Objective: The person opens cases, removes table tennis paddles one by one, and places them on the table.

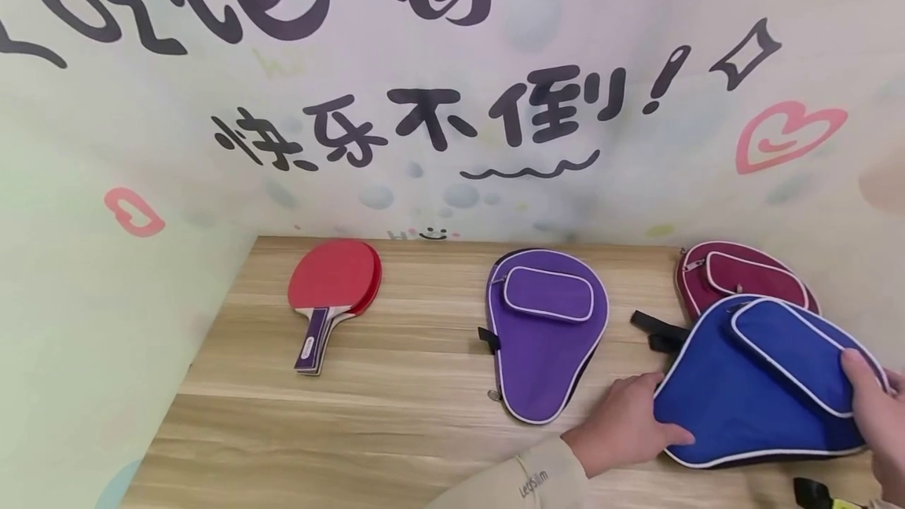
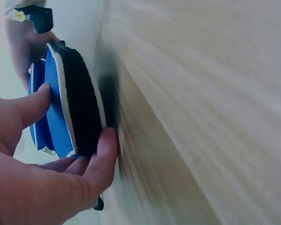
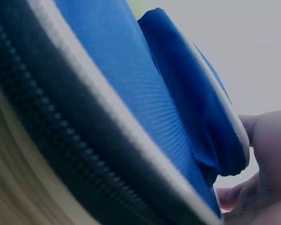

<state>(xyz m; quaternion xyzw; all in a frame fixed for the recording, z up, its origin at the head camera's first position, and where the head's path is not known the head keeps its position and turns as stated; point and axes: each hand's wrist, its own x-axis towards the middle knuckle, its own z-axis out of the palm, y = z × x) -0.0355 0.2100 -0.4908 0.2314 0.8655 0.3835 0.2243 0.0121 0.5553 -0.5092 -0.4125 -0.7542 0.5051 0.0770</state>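
Observation:
A blue table tennis paddle case [image 1: 756, 391] with white piping and a zipped front pocket is held between both hands at the right of the head view. My left hand [image 1: 625, 424] pinches its lower left edge, thumb on the front and fingers behind, as the left wrist view also shows on the case's dark zipped side [image 2: 82, 98]. On the opposite edge, my right hand [image 1: 880, 415] grips the case, thumb over the pocket [image 3: 196, 103]. A black strap [image 1: 661, 328] sticks out at the upper left. Behind it, a maroon case [image 1: 742, 265] is partly covered.
A purple paddle case [image 1: 544, 352] lies flat on the wooden table [image 1: 403, 399], left of the blue one. Farther left, red table tennis paddles [image 1: 332, 277] lie stacked, handles toward me. A printed wall covering [image 1: 424, 187] rises behind the table's back edge.

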